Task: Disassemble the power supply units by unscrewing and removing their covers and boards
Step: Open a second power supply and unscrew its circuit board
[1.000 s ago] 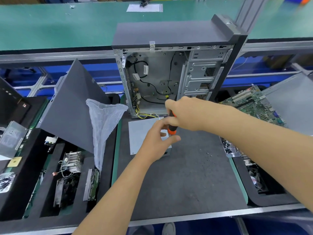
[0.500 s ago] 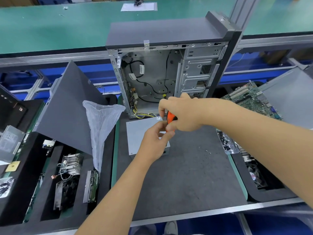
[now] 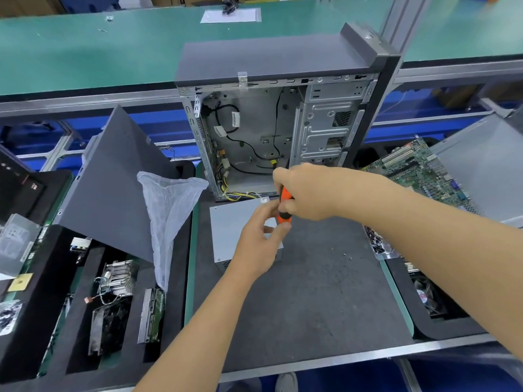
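The power supply unit (image 3: 237, 227), a grey metal box, lies flat on the dark surface (image 3: 311, 292), directly beneath both hands. The right hand (image 3: 307, 192) is curled round an orange-handled screwdriver (image 3: 283, 206) held upright over the unit's far corner, while the left hand (image 3: 259, 244) rests on the unit, fingertips pinching the screwdriver's lower end. Just beyond the hands stands an open computer case (image 3: 254, 131); a green motherboard (image 3: 418, 171) lies right of the right hand.

Right hand (image 3: 307, 192) grips screwdriver (image 3: 283, 212) over power supply (image 3: 230, 227).
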`<state>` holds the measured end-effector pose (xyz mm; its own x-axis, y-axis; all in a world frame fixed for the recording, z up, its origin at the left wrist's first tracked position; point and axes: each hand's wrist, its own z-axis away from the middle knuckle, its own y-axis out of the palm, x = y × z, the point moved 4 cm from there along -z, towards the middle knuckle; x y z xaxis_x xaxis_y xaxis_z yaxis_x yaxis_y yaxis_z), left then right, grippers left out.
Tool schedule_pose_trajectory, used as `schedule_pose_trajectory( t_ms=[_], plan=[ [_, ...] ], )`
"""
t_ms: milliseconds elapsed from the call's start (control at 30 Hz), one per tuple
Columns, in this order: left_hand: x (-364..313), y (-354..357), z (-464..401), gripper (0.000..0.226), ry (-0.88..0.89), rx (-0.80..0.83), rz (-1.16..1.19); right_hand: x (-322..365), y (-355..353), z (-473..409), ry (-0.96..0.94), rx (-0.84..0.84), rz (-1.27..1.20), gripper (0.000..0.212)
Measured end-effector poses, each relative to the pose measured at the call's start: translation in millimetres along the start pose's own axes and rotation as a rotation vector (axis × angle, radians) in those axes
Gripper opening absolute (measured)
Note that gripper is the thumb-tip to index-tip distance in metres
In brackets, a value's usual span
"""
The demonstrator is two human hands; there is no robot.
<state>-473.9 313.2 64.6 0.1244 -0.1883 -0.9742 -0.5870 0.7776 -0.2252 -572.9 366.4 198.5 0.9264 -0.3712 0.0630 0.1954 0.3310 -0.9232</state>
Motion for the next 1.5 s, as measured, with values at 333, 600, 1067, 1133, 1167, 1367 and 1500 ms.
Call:
schedule_pose_trajectory(
  t_ms=[333, 600, 1067, 1133, 1167, 1367, 1500],
  plan=[
    [-2.6, 2.2, -6.5, 0.022, -0.042, -0.119, 0.000, 4.0, -1.5, -1.7, 0.053, -0.076, 0.041, 0.053],
    [-5.1, 5.5, -2.4, 0.041, -0.065, -0.133, 0.030, 1.4, -1.1, -4.8, 0.057, -0.060, 0.041, 0.031],
    [-10.2, -1.1, -9.2, 0.040, -0.034, -0.143, 0.049, 9.1, -5.8, -2.1, 0.068, -0.139, 0.095, 0.061],
    [-12.5, 3.9, -8.9, 0.046, 0.001, -0.138, 0.066, 12.1, -6.8, -3.8, 0.080, -0.176, 0.138, 0.050],
    [-11.4, 4.3, -8.0, 0.046, 0.007, -0.141, 0.061, 12.8, -6.3, -4.9, 0.065, -0.167, 0.128, 0.041],
    [-6.6, -3.4, 3.6, 0.043, 0.000, -0.035, -0.046, 4.9, -2.8, -3.2, -0.040, -0.024, -0.074, 0.025],
    [-11.3, -5.1, 0.4, 0.042, 0.016, -0.002, -0.060, 3.2, -2.8, -0.2, -0.043, -0.013, -0.052, 0.034]
  ],
)
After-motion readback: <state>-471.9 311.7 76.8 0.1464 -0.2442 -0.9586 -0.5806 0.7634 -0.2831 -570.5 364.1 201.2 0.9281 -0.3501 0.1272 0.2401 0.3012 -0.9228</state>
